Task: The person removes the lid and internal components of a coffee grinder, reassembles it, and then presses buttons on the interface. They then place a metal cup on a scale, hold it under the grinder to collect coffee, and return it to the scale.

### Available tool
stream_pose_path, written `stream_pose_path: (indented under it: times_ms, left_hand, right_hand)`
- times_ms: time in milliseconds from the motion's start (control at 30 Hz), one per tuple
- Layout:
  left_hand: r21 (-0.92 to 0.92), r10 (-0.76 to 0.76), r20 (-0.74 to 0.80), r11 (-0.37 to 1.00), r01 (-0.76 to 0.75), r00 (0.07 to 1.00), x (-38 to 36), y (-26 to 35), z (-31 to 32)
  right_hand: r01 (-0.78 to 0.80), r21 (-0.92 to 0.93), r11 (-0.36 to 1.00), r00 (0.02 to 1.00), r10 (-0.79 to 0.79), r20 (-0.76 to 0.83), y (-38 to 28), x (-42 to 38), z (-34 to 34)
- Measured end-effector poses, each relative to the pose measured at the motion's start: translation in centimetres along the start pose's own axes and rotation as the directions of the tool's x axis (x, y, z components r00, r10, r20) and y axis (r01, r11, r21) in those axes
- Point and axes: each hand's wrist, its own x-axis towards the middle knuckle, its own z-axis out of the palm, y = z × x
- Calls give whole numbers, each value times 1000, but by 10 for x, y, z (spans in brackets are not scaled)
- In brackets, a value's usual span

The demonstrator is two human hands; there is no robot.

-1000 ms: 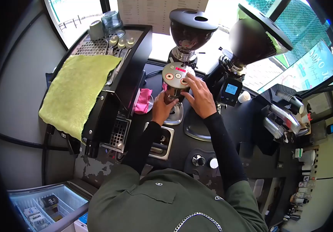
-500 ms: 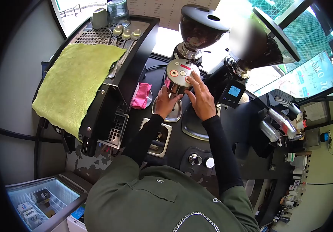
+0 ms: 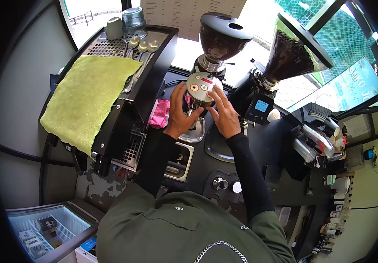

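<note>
A coffee grinder with a round silver button panel stands ahead of me, its dark bean hopper behind the panel. My left hand is open along the panel's left side, fingers stretched upward and thumb toward the spout. On the opposite side my right hand lies open, its fingertips at the panel's right edge near a button and its thumb below. Neither hand grips anything that I can see. Below the spout is the grinder's metal catch tray. A pink cloth lies left of my left hand.
A second grinder with a lit display stands to the right. The espresso machine at left carries a green cloth and spoons. A knock box, a tamping mat and stacked cups are on the counter.
My left hand has moved from below the grinder's panel up to its left side, with fingers now extended. My right hand stays at the right edge. The view has shifted slightly.
</note>
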Motion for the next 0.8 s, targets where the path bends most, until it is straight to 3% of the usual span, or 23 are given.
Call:
stream_pose_path:
  times_ms: [67,167,433,500,800]
  left_hand:
    - [119,146,122,980,-160,982,25,3,-4]
    - [98,118,209,985,-141,971,41,14,-6]
    - [57,104,228,991,-120,968,42,15,-2]
    - [70,167,224,980,-187,960,42,13,-1]
    - [98,138,229,982,-163,964,41,16,-3]
  right_hand:
    - [-5,6,1000,1000,5,2,-1,-1,0]
    - [-16,21,1000,1000,16,11,-3,-1,-1]
    - [-6,41,999,1000,7,-21,2,-7,5]
    - [-7,35,999,999,9,-53,2,-8,5]
    - [3,14,1000,1000,-3,-11,4,-9,6]
